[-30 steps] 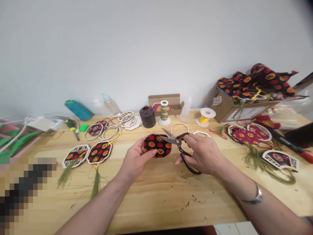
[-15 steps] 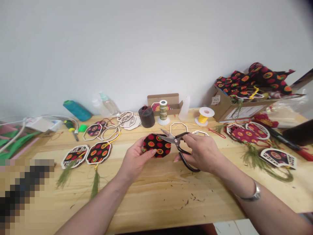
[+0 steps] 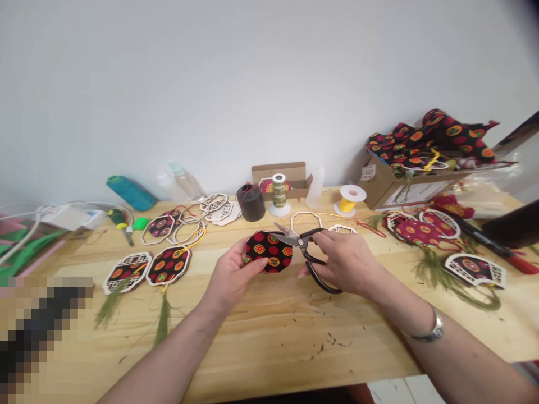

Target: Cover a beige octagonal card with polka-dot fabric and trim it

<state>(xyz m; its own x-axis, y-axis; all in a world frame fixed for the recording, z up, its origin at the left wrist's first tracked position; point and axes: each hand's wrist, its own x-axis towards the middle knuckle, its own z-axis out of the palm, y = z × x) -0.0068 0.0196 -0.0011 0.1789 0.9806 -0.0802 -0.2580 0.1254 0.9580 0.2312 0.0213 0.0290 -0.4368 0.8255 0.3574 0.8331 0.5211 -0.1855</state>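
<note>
My left hand point(image 3: 236, 270) pinches a black fabric-covered piece point(image 3: 269, 251) with red and orange flower medallions, thumb on its face and fingers behind. Wrapped around the black handles of a pair of scissors point(image 3: 302, 242) is my right hand point(image 3: 343, 261). The scissor blades are parted and lie at the upper right edge of the patterned piece, pointing left. Dark snippets point(image 3: 326, 343) are scattered on the wooden table point(image 3: 252, 359) below. To the left lie two tasselled ornaments, one a patterned ornament with a pale rim point(image 3: 169, 265).
A yellow thread spool point(image 3: 348, 205), a black thread cone point(image 3: 251, 203) and a metallic thread spool point(image 3: 279, 195) stand along the wall. A cardboard box point(image 3: 404, 185) heaped with patterned fabric is at the back right. A teal thread cone point(image 3: 131, 192) lies back left; tasselled ornaments rest at right.
The view has shifted slightly. Both hands keep their holds, and the scissor blades remain at the fabric piece's upper edge, with little visible movement.
</note>
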